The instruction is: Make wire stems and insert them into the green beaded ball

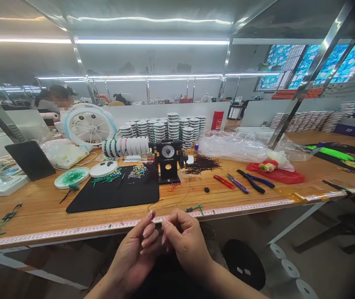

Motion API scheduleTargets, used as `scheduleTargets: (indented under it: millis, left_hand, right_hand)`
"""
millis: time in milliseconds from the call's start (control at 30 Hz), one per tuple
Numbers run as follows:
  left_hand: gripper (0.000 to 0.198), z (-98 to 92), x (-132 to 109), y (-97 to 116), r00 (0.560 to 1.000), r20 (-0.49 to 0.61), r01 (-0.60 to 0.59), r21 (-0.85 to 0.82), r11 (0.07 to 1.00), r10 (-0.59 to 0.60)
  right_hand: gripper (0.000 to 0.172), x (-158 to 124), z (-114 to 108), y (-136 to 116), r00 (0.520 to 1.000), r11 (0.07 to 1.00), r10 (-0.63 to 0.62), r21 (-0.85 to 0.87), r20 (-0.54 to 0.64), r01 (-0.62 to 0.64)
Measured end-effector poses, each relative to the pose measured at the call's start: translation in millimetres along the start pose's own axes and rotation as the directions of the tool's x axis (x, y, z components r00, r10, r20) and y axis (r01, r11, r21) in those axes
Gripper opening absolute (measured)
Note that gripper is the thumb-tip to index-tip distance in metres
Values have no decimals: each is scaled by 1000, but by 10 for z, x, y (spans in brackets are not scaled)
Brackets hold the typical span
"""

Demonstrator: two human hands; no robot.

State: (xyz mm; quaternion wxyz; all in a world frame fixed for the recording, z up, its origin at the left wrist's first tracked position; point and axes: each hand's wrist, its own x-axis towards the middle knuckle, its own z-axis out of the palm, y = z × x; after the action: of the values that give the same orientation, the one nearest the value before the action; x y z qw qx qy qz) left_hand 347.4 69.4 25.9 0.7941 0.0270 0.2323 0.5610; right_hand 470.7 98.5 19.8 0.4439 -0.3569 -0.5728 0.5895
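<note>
My left hand (136, 255) is raised just in front of the table edge, thumb and forefinger pinched together. A thin dark line (155, 203) curls up from those fingertips. Close beside it, my right hand (187, 241) is closed, thumb pressed on the forefinger; whatever it pinches is too small to make out. Beyond the hands stands a black winder with a round dial (167, 152), its shaft carrying several white spools (130, 147). Near my right fingers, a small green-tailed piece (195, 208) lies by the measuring tape (221, 212) along the edge.
A black mat (111, 197) holds colored beads (138, 171). To the right lie a red cutter (223, 181), blue snips (237, 183) and pliers (255, 180). Behind are a fan (90, 124), stacked spools (165, 129) and plastic bags (233, 145). A person (57, 97) sits at back left.
</note>
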Motion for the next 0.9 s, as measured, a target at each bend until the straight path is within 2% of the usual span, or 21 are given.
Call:
scheduleTargets:
  millis: [267,633,900]
  left_hand:
    - [41,10,-21,-21,1000,7,-8,-20,1000,9]
    - [41,-5,-20,-28,997,72,35,-45,998,-32]
    - [41,27,-25,-78,998,55,-28,61,998,24]
  right_hand:
    - [22,-41,21,-50,998,993,-53,-107,-46,48]
    - [22,-25,7,-77,999,997,-37,-69,-39,34]
    - [29,-35,-10,-34,997,999,-43,-8,-57,43]
